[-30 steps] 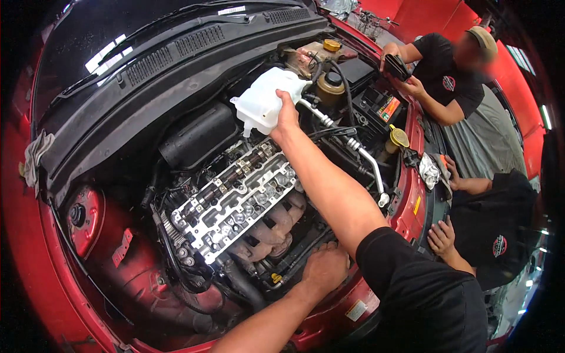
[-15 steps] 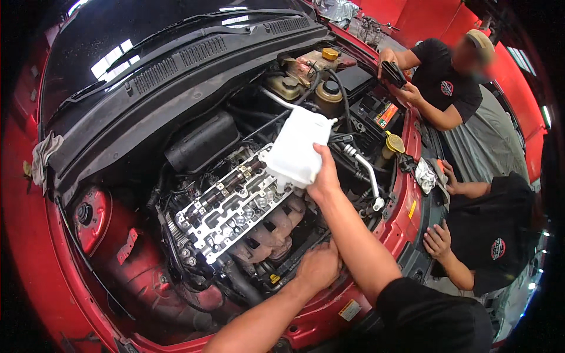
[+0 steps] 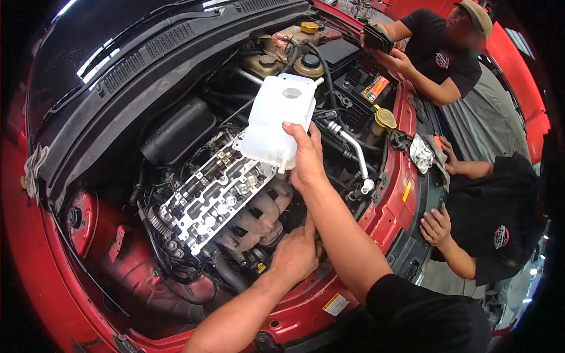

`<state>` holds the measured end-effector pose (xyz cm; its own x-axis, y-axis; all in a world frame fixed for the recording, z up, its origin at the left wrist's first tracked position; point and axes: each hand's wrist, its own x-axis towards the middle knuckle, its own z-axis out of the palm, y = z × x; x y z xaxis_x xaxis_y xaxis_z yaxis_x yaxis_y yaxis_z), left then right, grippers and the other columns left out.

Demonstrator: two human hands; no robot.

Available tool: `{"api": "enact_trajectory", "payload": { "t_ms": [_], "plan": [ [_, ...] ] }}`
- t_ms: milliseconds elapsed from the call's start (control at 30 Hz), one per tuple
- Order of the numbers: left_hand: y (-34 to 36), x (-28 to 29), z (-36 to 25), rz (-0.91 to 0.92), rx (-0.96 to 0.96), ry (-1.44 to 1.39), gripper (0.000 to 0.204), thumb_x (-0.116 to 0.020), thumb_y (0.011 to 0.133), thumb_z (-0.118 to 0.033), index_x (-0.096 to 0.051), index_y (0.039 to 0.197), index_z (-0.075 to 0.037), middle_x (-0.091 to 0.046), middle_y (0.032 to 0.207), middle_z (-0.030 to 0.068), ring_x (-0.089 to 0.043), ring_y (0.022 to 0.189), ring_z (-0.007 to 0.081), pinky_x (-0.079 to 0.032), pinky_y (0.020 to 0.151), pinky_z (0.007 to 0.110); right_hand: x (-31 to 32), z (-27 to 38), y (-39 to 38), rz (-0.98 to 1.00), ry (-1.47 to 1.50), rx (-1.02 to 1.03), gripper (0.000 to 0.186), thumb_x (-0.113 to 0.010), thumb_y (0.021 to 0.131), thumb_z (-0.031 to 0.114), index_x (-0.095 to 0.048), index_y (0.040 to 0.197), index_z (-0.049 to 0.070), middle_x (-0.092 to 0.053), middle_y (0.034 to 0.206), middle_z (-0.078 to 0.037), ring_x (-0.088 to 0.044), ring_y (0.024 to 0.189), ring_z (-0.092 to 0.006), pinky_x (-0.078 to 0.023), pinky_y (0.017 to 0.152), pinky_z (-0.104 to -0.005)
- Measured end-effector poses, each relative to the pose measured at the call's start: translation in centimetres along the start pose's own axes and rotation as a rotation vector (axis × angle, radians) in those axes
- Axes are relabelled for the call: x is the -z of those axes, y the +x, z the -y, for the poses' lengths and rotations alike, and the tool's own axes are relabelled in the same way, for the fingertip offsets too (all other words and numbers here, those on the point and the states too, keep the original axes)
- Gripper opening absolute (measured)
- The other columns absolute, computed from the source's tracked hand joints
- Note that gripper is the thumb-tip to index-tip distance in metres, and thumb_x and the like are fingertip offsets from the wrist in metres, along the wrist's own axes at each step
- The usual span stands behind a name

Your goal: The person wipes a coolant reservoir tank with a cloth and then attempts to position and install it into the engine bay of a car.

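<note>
My right hand (image 3: pixel 307 154) grips a white translucent plastic coolant reservoir (image 3: pixel 273 117) by its lower right side, thumb lying over the face. The reservoir is held tilted over the engine's far right end, a round spot at its top and a short spout at its lower corner. Under it lies the uncovered cylinder head (image 3: pixel 206 203), its camshaft and valve bores showing. My left hand (image 3: pixel 296 253) is low at the engine's front, beside the rusty exhaust manifold (image 3: pixel 253 220). Its index finger stretches forward, the others are curled, and my right forearm covers part of it.
Fluid reservoirs (image 3: pixel 309 66) and a battery (image 3: pixel 368 85) stand at the far right of the bay. A metal pipe (image 3: pixel 355 154) runs beside my right forearm. Two people are at the right edge; one holds a dark object (image 3: pixel 376 40), the other's hand (image 3: pixel 436 227) rests on the front.
The reservoir has turned, and more of its broad face shows. My left index finger now stretches forward. The whole view has shifted somewhat.
</note>
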<state>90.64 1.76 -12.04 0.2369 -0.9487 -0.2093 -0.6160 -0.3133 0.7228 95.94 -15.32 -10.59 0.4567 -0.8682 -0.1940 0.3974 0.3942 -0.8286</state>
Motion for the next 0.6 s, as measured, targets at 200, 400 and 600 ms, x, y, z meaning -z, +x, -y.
{"api": "enact_trajectory", "payload": {
  "t_ms": [200,400,600],
  "plan": [
    [0.8,0.5,0.5,-0.054,0.034,0.008,0.078,-0.063,0.090,-0.014,-0.020,0.152,0.004,-0.064,0.109,0.0357,-0.063,0.101,0.0502,-0.049,0.090,0.056,0.3,-1.1,1.0,0.092,0.182,-0.172,0.077,-0.070,0.083,0.030,-0.037,0.144,-0.003,-0.056,0.132,-0.020,-0.059,0.119,-0.0316,-0.048,0.102,-0.0444],
    [0.9,1.0,0.7,-0.035,0.088,0.090,0.091,-0.065,0.085,-0.013,-0.011,0.155,0.008,-0.066,0.102,0.0277,-0.066,0.095,0.0430,-0.052,0.089,0.050,-0.2,-0.6,0.8,0.163,0.234,-0.225,0.061,-0.061,0.089,0.037,-0.050,0.139,0.004,-0.061,0.133,-0.012,-0.059,0.121,-0.0308,-0.045,0.106,-0.0453],
    [0.8,1.0,0.1,0.000,0.046,0.108,0.089,-0.064,0.086,-0.012,-0.012,0.156,0.007,-0.066,0.098,0.0275,-0.066,0.093,0.0426,-0.052,0.088,0.050,1.6,0.1,3.6,0.084,0.388,-0.047,0.056,-0.060,0.090,0.030,-0.051,0.133,-0.004,-0.063,0.124,-0.016,-0.065,0.111,-0.0303,-0.052,0.097,-0.0422]
  ]
}}
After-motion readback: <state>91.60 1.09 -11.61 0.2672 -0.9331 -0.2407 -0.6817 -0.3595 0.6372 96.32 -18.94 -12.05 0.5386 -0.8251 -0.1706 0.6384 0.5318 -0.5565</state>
